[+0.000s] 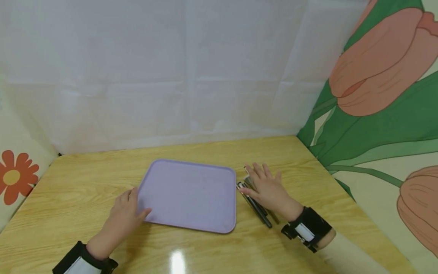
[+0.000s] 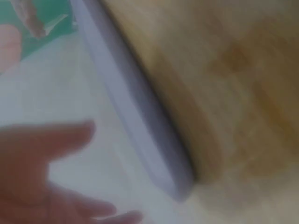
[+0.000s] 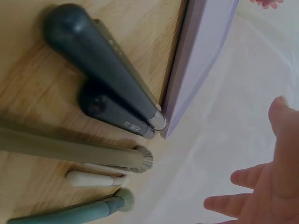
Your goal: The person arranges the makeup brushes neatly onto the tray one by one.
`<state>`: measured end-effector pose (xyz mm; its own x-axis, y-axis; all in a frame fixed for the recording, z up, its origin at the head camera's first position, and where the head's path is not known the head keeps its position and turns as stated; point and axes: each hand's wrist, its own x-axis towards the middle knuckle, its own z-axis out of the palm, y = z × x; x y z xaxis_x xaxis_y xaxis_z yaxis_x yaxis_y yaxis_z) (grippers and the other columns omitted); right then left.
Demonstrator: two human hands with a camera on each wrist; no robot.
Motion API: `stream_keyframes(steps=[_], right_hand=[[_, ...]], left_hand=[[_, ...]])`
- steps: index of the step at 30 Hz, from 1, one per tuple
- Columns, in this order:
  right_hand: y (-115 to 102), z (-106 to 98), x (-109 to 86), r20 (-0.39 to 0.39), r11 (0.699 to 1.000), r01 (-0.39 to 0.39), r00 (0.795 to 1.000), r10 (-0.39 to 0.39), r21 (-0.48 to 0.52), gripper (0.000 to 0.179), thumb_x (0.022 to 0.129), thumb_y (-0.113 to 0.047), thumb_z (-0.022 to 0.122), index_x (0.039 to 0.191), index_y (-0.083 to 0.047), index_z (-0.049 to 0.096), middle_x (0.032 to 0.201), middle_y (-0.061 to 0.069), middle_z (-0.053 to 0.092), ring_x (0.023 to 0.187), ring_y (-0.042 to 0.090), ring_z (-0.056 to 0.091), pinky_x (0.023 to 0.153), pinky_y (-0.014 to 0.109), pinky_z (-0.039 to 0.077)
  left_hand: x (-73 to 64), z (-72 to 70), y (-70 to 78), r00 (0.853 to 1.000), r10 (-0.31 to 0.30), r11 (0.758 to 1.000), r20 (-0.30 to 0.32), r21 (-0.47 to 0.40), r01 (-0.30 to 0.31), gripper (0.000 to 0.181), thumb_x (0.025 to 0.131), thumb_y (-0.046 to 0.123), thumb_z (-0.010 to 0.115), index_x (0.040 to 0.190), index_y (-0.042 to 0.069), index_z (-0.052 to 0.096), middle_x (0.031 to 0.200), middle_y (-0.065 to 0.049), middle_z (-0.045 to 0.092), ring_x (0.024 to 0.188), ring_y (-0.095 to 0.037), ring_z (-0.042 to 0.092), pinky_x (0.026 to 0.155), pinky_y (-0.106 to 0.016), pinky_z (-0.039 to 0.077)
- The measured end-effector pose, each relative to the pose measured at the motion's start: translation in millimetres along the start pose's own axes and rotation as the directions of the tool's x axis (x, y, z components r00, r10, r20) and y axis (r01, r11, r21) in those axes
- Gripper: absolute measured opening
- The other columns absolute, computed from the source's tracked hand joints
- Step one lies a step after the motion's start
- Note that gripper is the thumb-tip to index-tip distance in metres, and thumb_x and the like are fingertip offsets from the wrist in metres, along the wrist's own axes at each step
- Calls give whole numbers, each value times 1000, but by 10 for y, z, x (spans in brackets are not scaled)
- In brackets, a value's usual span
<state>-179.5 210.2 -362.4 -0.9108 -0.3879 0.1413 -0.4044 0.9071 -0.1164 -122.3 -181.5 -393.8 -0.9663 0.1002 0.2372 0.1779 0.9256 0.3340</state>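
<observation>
A shallow lavender tray [image 1: 191,194] lies on the wooden table. At its left edge is my left hand [image 1: 124,213], fingers extended and thumb apart; in the left wrist view the thumb stands off from the tray's side wall [image 2: 122,88]. My right hand [image 1: 272,192] hovers with fingers spread over a bunch of makeup brushes [image 1: 259,214] right of the tray, partly hiding them. The right wrist view shows two black-handled brushes [image 3: 100,56] by the tray edge, an olive brush [image 3: 70,149], a small white-handled brush [image 3: 88,179] and a green brush [image 3: 74,212]. Neither hand holds anything.
The wood-grain table [image 1: 82,186] reaches back to a white sheet [image 1: 171,76] hung behind it. Floral cloths, one with large tulips [image 1: 376,61], hang at both sides. Each wrist wears a black strap [image 1: 309,228].
</observation>
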Motion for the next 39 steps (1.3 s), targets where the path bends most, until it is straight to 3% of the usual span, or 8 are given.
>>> stream_keyframes(steps=[5,9,15,21,26,31,39], right_hand=[[71,34,-31,-17,1000,-26,1000,25,-5,68,95,-46,55,145,-2,40,142,29,42,128,56,35,92,80,20],[137,52,-60,-16,998,-64,998,64,-12,68,96,-47,54,142,1,44,137,29,48,123,54,42,90,77,28],[233,46,-104,4,992,-124,992,124,-6,68,97,-47,52,140,5,44,134,29,50,122,51,45,90,75,31],[314,28,-153,84,980,-192,979,187,56,69,98,-47,50,142,5,41,136,31,47,121,55,43,91,76,28],[398,65,-187,160,971,-225,964,210,76,70,99,-46,46,142,8,37,135,36,44,118,58,43,89,74,32],[453,101,-191,183,969,-214,964,190,123,71,100,-44,46,141,13,34,135,39,41,120,57,42,91,68,36],[506,102,-163,229,954,-242,953,199,176,72,101,-40,46,139,19,31,136,41,38,123,56,40,99,62,34]], left_hand=[[52,-63,-104,994,-80,996,75,33,78,44,83,6,71,107,-21,47,92,-36,52,82,-53,55,64,-58,48],[128,-103,-170,980,-138,990,147,30,135,28,85,5,67,93,-15,49,82,-28,51,72,-44,56,56,-51,47],[217,-96,-247,949,-203,979,239,31,202,22,89,9,64,91,-11,53,77,-20,53,68,-33,57,55,-46,46],[287,-67,-273,938,-215,975,271,2,223,19,89,9,63,91,-10,59,74,-11,58,65,-23,54,54,-37,44],[364,-69,-269,925,-231,971,303,10,239,22,90,8,60,101,-11,61,82,-17,64,67,-23,57,56,-37,46],[410,-81,-272,911,-260,963,321,13,271,28,90,10,62,106,-13,60,90,-23,65,71,-25,59,58,-39,47],[462,-69,-275,888,-291,948,357,-18,318,17,90,5,60,98,-11,59,81,-15,60,69,-25,56,57,-36,45]])
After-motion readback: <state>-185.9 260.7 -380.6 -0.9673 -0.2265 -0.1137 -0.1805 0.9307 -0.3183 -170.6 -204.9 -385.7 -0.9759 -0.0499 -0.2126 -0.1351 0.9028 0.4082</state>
